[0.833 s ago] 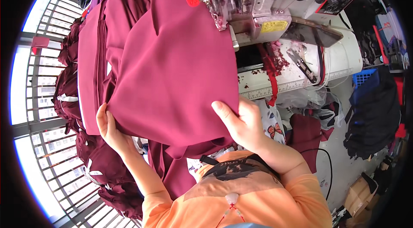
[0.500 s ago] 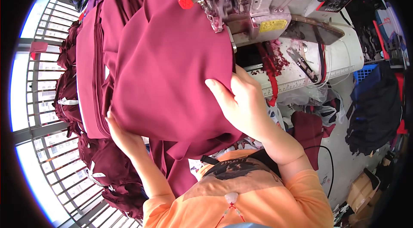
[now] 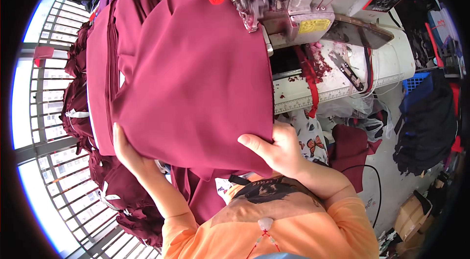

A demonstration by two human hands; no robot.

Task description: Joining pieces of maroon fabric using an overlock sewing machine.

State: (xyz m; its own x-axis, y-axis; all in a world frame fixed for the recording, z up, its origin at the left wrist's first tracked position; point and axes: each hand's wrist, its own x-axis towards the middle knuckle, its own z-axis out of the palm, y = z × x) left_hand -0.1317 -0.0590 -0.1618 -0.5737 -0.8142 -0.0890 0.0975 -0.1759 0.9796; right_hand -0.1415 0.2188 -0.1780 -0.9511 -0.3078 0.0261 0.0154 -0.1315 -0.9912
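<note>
A large piece of maroon fabric (image 3: 196,88) spreads over the table in front of me, its right edge running up to the presser foot of an overlock sewing machine (image 3: 313,26). My right hand (image 3: 279,149) pinches the near right corner area, thumb on top and fingers underneath. At the near left, my left hand (image 3: 126,151) grips the fabric's edge, its thumb showing and the other fingers partly hidden under the cloth. Between my hands the fabric lies fairly smooth, with soft folds toward the far left.
Thread snips (image 3: 347,72) and a phone-like dark slab (image 3: 360,34) lie on the machine table (image 3: 391,58) among maroon lint. Folded maroon pieces (image 3: 100,88) lie at left. Bundles of dark maroon cloth (image 3: 120,180) line the barred window. A black cloth heap (image 3: 426,127) is at right.
My right hand has moved toward me along the fabric's right edge, drawing it straighter. My left hand has shifted slightly left, and the cloth between them lies flatter.
</note>
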